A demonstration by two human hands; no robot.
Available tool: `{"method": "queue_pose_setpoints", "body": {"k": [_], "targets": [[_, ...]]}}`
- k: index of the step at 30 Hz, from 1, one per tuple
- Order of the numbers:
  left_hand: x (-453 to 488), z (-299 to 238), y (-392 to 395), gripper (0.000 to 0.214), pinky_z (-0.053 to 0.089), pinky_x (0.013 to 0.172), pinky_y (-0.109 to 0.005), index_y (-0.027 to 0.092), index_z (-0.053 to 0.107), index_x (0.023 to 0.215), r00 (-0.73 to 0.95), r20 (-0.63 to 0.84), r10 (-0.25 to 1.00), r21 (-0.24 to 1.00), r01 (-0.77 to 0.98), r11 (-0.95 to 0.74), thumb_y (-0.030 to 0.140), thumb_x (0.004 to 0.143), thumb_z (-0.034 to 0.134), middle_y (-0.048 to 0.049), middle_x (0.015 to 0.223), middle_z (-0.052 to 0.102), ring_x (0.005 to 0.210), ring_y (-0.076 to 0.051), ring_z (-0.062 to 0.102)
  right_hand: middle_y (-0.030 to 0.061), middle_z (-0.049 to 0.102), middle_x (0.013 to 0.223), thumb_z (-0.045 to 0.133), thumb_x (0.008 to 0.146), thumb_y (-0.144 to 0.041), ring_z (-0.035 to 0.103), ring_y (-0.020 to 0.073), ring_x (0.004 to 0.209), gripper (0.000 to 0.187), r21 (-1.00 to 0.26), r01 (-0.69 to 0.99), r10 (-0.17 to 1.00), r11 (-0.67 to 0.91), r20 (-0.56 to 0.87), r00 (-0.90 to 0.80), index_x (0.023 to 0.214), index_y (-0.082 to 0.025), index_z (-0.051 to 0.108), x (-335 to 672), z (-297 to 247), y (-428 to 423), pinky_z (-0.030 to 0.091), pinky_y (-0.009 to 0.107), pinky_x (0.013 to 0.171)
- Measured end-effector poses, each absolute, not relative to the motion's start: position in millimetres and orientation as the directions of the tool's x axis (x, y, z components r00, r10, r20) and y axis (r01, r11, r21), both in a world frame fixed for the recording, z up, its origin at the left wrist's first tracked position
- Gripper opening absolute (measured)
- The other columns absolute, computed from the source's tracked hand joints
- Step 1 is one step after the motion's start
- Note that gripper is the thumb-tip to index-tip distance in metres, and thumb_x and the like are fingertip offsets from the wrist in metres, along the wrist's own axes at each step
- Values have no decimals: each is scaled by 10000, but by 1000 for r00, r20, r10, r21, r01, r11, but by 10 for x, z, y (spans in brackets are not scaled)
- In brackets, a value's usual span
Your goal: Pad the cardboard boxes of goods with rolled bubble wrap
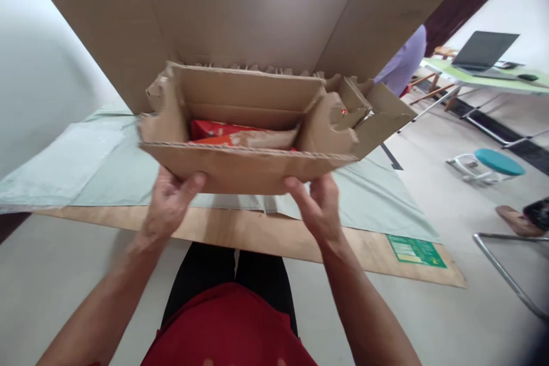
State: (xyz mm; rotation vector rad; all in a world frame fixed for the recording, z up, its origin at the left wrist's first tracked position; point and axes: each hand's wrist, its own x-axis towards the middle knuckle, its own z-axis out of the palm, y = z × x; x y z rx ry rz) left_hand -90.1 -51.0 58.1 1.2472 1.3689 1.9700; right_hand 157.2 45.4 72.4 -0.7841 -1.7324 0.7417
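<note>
An open cardboard box (240, 166) with a big raised lid flap is held up in front of me, above a wooden table. My left hand (169, 206) grips the box's near wall from below at the left, thumb on the front face. My right hand (319, 209) grips the same wall at the right, fingers curled under the bottom. Inside the box lies a red and orange packet (223, 132), partly hidden by the cardboard walls and by torn inner flaps (338, 120).
A pale green cloth (86, 166) covers the wooden table (257, 234); a green label (415, 250) is stuck near its right corner. To the right are a teal stool (497, 163), a laptop (484, 51) on a green table, a metal chair frame (506, 269) and a person in a lilac top (405, 63).
</note>
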Motion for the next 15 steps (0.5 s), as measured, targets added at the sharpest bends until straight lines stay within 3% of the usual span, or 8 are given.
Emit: {"method": "queue_pose_setpoints", "body": {"k": [3,6,11,15], "targets": [[-557,445,-436,614,581,1024,-387,192,614,1296,-382,286,879,951,1,-309,550,836,806,-103,1226,746,1162,-266,703,122,727,1186,722,928,-521,664,325,1150,418,-823,203,848,530,509,-150,1196,-204,679,1968,522,363,515,495,1038],[-360,214,-534,693,542,1094,-439,199,553,1386,-365,171,915,977,-55,-204,579,851,775,-126,1276,723,1240,-297,670,142,728,1203,740,906,-542,655,349,1186,497,-860,243,892,449,416,-174,1262,-204,668,2169,329,277,502,520,1065],[-605,-127,-772,801,408,1222,-531,199,528,1427,-514,151,844,989,68,-135,545,776,842,-140,1331,684,1347,-342,597,145,704,1287,707,871,-678,614,367,1267,669,-882,163,859,443,365,-360,1354,-221,630,1858,185,596,455,565,1134],[-926,-322,-922,933,370,1243,-553,272,345,1580,-507,175,844,982,152,-113,480,806,823,-152,1578,496,1435,-337,523,131,616,1448,703,893,-624,584,337,1317,679,-867,191,815,460,327,-478,1445,-256,559,1743,39,811,465,546,1137]]}}
